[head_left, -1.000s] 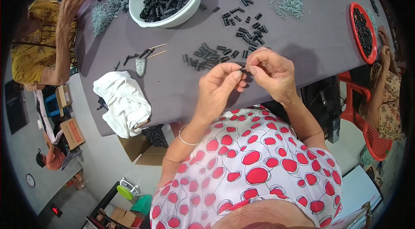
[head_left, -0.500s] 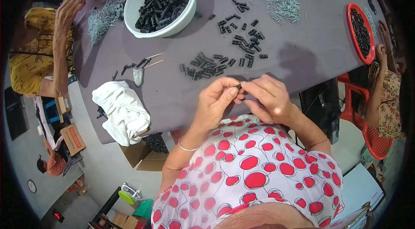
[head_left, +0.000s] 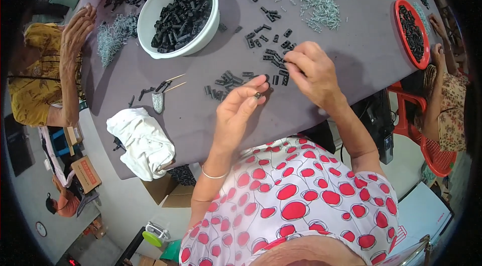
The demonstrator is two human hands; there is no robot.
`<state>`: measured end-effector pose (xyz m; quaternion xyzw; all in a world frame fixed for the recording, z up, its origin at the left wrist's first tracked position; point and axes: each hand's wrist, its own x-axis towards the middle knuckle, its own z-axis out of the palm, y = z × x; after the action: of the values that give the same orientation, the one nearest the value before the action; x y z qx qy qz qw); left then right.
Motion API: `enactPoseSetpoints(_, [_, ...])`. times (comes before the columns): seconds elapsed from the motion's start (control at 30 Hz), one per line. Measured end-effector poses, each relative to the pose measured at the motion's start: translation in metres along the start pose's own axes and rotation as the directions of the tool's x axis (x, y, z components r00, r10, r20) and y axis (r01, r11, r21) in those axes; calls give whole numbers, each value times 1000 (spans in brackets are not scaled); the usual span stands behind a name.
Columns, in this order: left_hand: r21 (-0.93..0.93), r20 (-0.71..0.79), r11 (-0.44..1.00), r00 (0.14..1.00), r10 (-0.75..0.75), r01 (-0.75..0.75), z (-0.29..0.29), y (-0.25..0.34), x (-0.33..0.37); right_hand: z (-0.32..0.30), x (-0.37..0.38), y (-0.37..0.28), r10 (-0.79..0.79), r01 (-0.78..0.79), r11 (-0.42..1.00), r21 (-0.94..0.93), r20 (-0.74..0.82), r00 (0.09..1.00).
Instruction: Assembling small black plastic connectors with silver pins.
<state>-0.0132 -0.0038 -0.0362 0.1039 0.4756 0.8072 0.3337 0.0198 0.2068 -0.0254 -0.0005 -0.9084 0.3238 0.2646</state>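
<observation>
My left hand (head_left: 235,110) is pinched round a small black plastic part (head_left: 257,95), held up over the near edge of the table. Farther right, my right hand (head_left: 315,75) reaches out over a scatter of loose black plastic pieces (head_left: 271,57). Its fingertips are pressed together at the edge of those pieces, and whatever is between them is hidden. Just beyond my left hand lies a cluster of similar black pieces (head_left: 228,82), partly covered by the fingers. A heap of small silvery springs (head_left: 316,5) spreads across the far side.
A white bowl (head_left: 214,22) full of black parts stands far left of my hands. A white cloth (head_left: 140,138) lies at the near left, by thin wooden sticks (head_left: 175,85). At the right is a red tray (head_left: 426,57). Another person's hand (head_left: 79,25) is at the left edge.
My hands have come apart. The right one moved away and forward to the loose black pieces, while the left shifted slightly left, keeping the small part. My view has tilted a little.
</observation>
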Motion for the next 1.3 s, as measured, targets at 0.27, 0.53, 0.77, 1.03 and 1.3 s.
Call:
enactPoseSetpoints(0.27, [49, -16, 996, 997, 71, -70, 1, -7, -3, 24, 11, -10, -82, 138, 956, -258, 218, 972])
enactPoseSetpoints(0.53, [55, -22, 996, 997, 74, -73, 2, -7, -5, 16, 8, -14, 80, -117, 940, 319, 127, 989])
enactPoseSetpoints(0.77, [53, -44, 996, 997, 70, -68, 3, -8, -5, 9, 4, -19, 161, -251, 871, 423, 237, 958])
enactPoseSetpoints(1.03, [-20, -87, 1000, 996, 13, -15, 9, -4, -3, 0, -7, -21, 323, -442, 563, 698, 307, 895])
enactPoseSetpoints(1.3, [34, -159, 996, 984, -75, 82, 25, 5, -4, -6, -9, -33, 440, -501, 377, 779, 325, 837])
